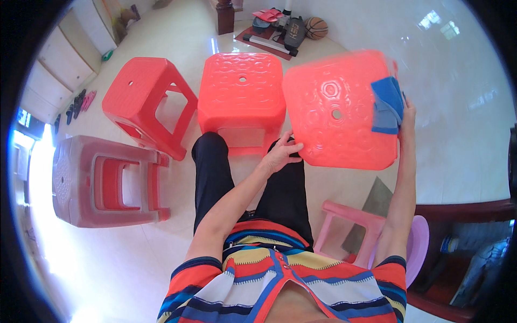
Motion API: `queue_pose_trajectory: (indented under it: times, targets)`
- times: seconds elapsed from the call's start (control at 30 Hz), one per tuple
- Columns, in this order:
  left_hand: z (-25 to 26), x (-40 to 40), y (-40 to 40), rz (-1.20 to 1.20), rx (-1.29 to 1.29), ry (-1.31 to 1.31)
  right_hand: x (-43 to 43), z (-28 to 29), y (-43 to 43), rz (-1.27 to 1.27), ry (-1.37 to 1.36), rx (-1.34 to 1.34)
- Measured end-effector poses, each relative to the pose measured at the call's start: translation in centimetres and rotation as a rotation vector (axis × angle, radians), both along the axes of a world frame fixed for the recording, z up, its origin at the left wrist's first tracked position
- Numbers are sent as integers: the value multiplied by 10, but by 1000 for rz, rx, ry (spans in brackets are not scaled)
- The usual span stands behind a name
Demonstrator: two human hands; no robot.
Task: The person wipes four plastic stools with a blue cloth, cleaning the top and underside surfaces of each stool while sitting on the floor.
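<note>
A red plastic stool (323,117) with a round hole in its patterned seat is tilted so that the seat faces me. My left hand (281,152) grips the stool's near left corner. On the stool's right edge, a blue cloth (387,105) is folded over the rim, with my right hand (408,113) holding it there. Most of the right hand's fingers are hidden behind the cloth and the rim. Just left of the held stool, another red stool (242,97) stands upright before my knees.
A third red stool (137,89) stands farther left. Below it is a stack of greyish-red stools (80,181). At right are a pink stool frame (351,214), a purple basin (418,246) and dark wooden furniture (456,210). A basketball (316,28) lies by exercise equipment (278,40).
</note>
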State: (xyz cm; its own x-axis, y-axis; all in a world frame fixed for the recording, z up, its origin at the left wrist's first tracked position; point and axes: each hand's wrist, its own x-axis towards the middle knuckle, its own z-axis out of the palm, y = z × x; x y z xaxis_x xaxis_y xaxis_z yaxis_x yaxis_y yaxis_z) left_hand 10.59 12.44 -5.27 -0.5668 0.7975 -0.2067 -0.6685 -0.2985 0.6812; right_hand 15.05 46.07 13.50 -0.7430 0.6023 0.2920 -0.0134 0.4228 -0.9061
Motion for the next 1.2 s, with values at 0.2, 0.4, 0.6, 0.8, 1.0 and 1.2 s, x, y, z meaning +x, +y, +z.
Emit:
queue_pose_trajectory:
  times: [0.2, 0.4, 0.6, 0.8, 1.0, 1.2]
  targets:
    - [12, -34, -28, 135, -315, 126, -56, 97, -165, 296, 68, 545]
    - [0, -60, -62, 239, -107, -28, -110, 99, -261, 508, 110, 740]
    - [-9, -65, -92, 183, -279, 104, -145, 101, -321, 608, 137, 1018]
    - [-5, -68, -100, 250, -340, 111, -175, 102, -323, 710, 151, 931]
    - [-21, -85, -124, 460, -779, 608, -200, 100, -329, 743, 185, 982]
    - [184, -53, -172, 987, -296, 898, -206, 88, -315, 687, 247, 1057]
